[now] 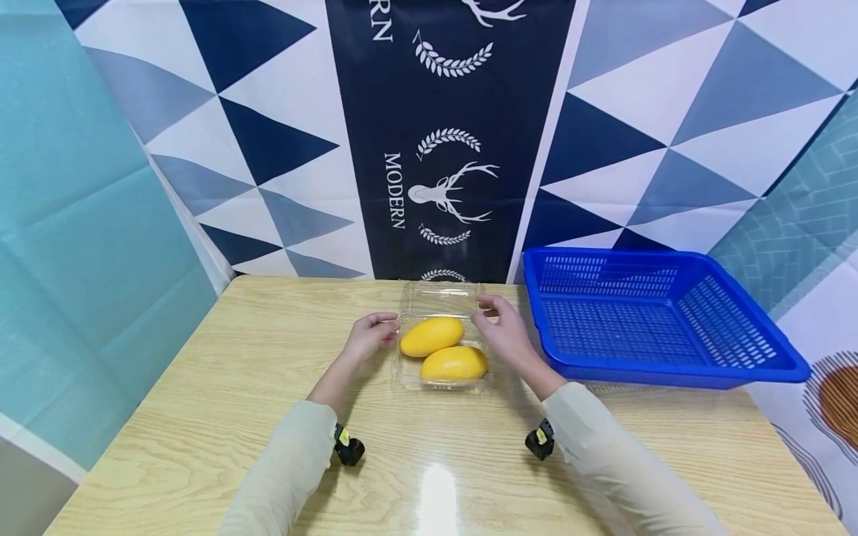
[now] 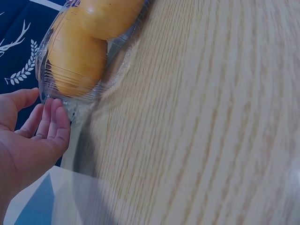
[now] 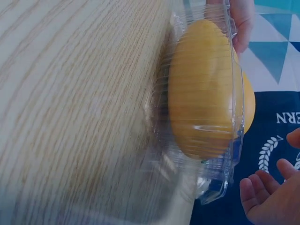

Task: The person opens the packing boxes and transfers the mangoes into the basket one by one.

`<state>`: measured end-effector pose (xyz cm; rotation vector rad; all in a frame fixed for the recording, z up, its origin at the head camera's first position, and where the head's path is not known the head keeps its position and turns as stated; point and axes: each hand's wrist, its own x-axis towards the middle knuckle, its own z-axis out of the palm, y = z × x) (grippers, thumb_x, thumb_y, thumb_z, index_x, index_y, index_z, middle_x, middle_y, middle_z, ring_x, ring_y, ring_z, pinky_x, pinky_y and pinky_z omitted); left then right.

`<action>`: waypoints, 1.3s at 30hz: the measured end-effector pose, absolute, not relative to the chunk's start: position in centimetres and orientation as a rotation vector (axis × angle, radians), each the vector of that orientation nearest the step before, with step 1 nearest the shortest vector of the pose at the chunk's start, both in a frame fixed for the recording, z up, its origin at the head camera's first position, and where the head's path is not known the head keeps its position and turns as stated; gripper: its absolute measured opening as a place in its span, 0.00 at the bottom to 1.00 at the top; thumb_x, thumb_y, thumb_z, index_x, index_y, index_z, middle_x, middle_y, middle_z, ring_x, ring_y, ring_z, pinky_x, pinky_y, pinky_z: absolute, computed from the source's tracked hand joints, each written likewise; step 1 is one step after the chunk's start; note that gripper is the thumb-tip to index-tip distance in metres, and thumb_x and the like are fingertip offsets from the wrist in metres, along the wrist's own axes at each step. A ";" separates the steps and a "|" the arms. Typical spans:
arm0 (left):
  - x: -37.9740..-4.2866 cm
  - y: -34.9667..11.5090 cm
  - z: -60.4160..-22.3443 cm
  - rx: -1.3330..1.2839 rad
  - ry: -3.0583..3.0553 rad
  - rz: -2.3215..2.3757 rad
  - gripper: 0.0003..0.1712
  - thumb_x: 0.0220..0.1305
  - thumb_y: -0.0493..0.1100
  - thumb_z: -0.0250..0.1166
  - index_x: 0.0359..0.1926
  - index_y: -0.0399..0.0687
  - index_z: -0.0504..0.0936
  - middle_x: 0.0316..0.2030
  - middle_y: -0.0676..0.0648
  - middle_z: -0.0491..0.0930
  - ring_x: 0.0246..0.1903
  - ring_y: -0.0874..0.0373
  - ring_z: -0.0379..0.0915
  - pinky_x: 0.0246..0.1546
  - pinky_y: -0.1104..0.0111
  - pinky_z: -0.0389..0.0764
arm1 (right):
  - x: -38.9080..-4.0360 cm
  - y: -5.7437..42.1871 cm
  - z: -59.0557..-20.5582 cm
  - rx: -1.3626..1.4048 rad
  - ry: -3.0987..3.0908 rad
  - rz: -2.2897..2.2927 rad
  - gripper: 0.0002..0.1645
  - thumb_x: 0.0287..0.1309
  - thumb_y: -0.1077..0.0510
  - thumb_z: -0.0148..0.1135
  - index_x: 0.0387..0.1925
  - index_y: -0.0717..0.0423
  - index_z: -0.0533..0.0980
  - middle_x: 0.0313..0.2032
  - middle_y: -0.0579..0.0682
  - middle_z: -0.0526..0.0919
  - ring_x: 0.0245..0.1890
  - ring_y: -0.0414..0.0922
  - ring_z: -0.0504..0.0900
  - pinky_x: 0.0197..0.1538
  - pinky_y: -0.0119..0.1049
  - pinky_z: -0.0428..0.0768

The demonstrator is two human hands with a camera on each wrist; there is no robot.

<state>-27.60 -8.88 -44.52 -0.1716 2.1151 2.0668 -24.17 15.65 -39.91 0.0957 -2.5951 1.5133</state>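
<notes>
Two yellow mangoes [image 1: 432,336] lie side by side in a clear plastic clamshell box [image 1: 409,376] on the table. Its transparent lid [image 1: 442,299] is swung back toward the wall. At the box's left side, my left hand [image 1: 371,335] has its fingertips at the rim; in the left wrist view, the fingers [image 2: 60,122] are loosely bent there with the thumb spread. My right hand [image 1: 499,327] is by the lid's right edge. The right wrist view shows that hand [image 3: 276,197] with parted, loosely bent fingers, apart from the box wall.
A blue plastic basket [image 1: 556,365] stands to the right of the box, close to my right forearm. The wooden table [image 1: 268,387] meets a patterned wall cloth [image 1: 436,112] behind the box. A light blue cloth [image 1: 87,223] hangs on the left.
</notes>
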 end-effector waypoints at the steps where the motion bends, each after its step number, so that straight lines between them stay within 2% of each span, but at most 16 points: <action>1: -27.6 -8.9 -44.5 -0.168 2.116 2.066 0.20 0.63 0.36 0.59 0.55 0.33 0.74 0.40 0.45 0.81 0.31 0.62 0.77 0.44 0.65 0.83 | -24.2 15.6 -39.8 0.103 -2.594 1.519 0.25 0.59 0.56 0.56 0.57 0.61 0.71 0.56 0.60 0.74 0.53 0.54 0.73 0.56 0.47 0.75; 14: -27.4 -9.0 -44.4 -0.171 2.104 2.056 0.20 0.63 0.38 0.60 0.55 0.34 0.74 0.38 0.45 0.80 0.30 0.62 0.77 0.45 0.64 0.82 | -24.4 14.8 -39.8 0.227 -2.654 1.458 0.24 0.59 0.54 0.57 0.56 0.59 0.72 0.57 0.56 0.74 0.53 0.53 0.73 0.55 0.47 0.77; 25: -27.3 -9.0 -44.2 -0.149 2.108 2.040 0.21 0.63 0.38 0.60 0.56 0.33 0.74 0.51 0.33 0.76 0.31 0.63 0.77 0.48 0.62 0.81 | -24.6 14.2 -39.5 0.432 -2.732 1.346 0.25 0.58 0.54 0.61 0.55 0.59 0.72 0.55 0.57 0.75 0.55 0.54 0.73 0.52 0.48 0.77; 39: -27.6 -9.1 -44.7 -0.136 2.130 2.033 0.21 0.63 0.38 0.59 0.56 0.33 0.74 0.51 0.35 0.77 0.32 0.62 0.77 0.45 0.65 0.82 | -25.0 13.7 -39.3 0.569 -2.815 1.185 0.25 0.56 0.50 0.62 0.54 0.56 0.74 0.55 0.54 0.75 0.56 0.54 0.72 0.56 0.50 0.75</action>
